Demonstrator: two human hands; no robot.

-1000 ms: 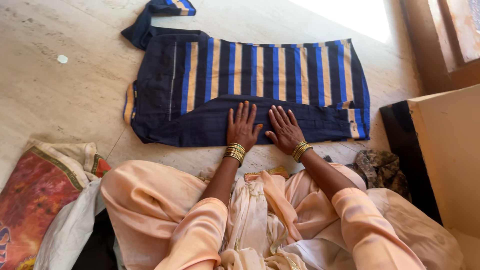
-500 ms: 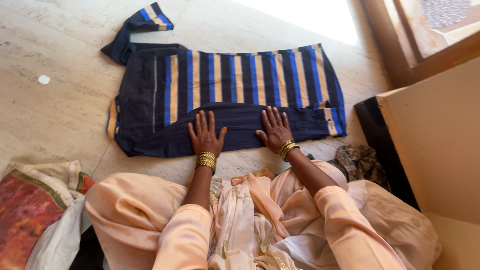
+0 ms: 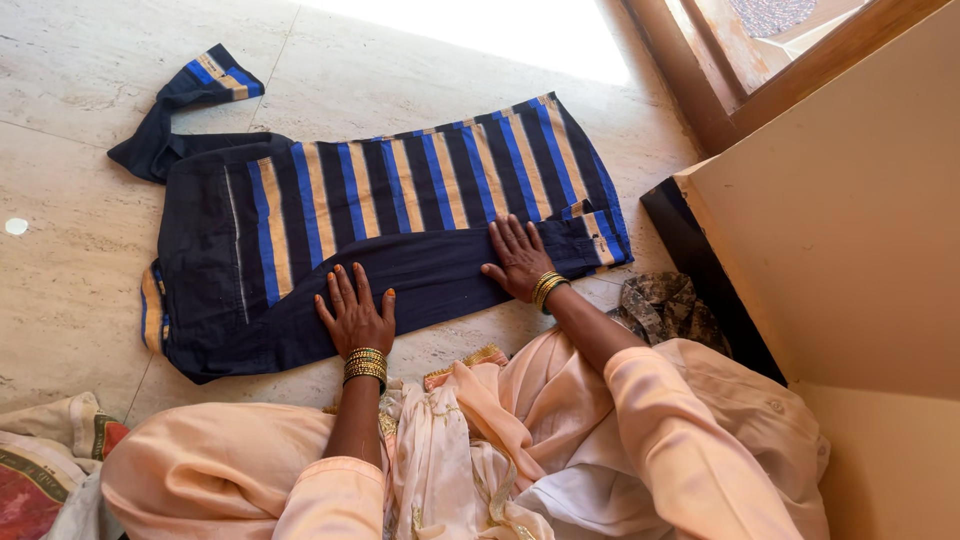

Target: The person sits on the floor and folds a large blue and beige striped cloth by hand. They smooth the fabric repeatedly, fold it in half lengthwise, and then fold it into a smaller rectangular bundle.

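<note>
While both palms press flat, the dark navy cloth garment with blue and tan stripes (image 3: 400, 230) lies spread on the pale marble floor (image 3: 80, 90), its near edge folded over into a plain navy band. On that band rests the left hand (image 3: 355, 315), fingers splayed and released, grasping nothing. Well apart along the same fold, the right hand (image 3: 520, 258) lies open too, fingers straight, near the striped cuff. Gold bangles ring both wrists. A cream cardboard box (image 3: 850, 230) stands to the right.
</note>
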